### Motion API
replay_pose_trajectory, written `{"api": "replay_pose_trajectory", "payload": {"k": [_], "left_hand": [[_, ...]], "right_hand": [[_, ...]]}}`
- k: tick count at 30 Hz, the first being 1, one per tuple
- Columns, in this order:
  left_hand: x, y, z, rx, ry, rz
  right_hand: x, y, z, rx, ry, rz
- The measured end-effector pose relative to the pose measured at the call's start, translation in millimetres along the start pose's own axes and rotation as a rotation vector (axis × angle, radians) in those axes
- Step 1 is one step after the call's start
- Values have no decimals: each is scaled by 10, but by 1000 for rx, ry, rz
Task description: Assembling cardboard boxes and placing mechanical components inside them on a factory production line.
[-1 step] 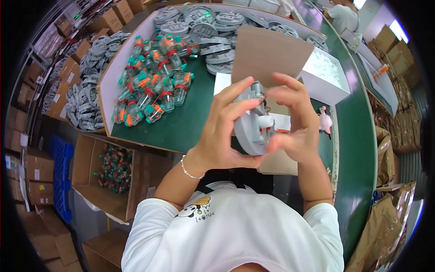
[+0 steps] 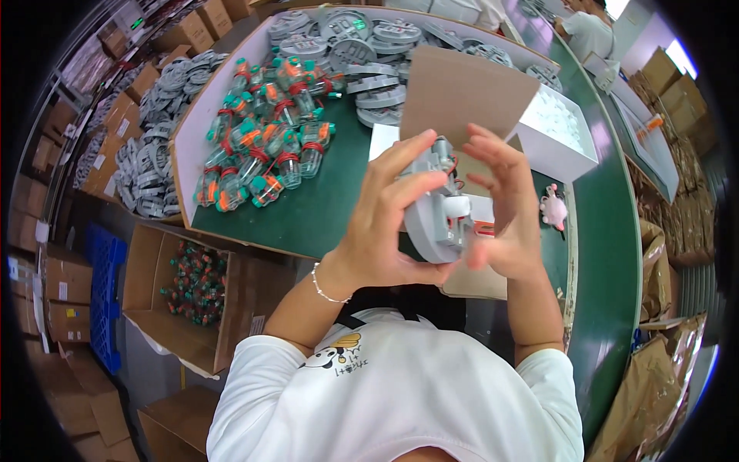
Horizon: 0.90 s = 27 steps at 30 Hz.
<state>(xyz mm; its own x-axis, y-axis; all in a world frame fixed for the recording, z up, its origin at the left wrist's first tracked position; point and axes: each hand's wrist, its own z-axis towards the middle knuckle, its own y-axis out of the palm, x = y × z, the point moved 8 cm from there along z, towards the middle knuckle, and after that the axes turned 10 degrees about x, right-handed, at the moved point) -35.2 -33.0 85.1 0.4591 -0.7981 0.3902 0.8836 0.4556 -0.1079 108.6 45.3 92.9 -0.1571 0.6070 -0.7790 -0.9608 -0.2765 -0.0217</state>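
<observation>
Held up over the near edge of the table is a grey, rounded plastic housing (image 2: 431,229), its open side with a small cylinder, red wires and a white knob turned toward the right. My left hand (image 2: 369,227) is closed round its back and rim, thumb underneath. Beside the open side, my right hand (image 2: 514,212) has its fingers curved and spread, with a gap between thumb and fingers and nothing gripped. Behind the hands stands a brown cardboard box (image 2: 468,92) with a raised flap, its lower part largely hidden.
Clear bottles with green and orange caps (image 2: 269,138) lie at the left of the green table (image 2: 308,223), grey housings (image 2: 377,85) behind them. A white box (image 2: 581,162) of small white pieces and a pink toy (image 2: 553,208) are on the right. A carton (image 2: 146,285) stands lower left.
My right hand's fingers have moved slightly away from the housing and spread a little. My left hand keeps its hold, and the view has shifted slightly.
</observation>
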Motion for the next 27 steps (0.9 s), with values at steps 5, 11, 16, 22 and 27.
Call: {"api": "replay_pose_trajectory", "payload": {"k": [5, 11, 16, 22, 27], "left_hand": [[78, -74, -37, -6, 120, 129], [-546, -1122, -185, 265, -221, 608], [-1374, -1949, -636, 90, -604, 1048], [-1383, -1912, -549, 120, -558, 903], [-875, -1568, -208, 411, -406, 644]], "right_hand": [[283, 360, -205, -65, 375, 211], [806, -32, 34, -61, 368, -297], [1074, 34, 93, -215, 314, -713], [1344, 126, 17, -323, 268, -715], [1093, -29, 45, -245, 23, -780]]}}
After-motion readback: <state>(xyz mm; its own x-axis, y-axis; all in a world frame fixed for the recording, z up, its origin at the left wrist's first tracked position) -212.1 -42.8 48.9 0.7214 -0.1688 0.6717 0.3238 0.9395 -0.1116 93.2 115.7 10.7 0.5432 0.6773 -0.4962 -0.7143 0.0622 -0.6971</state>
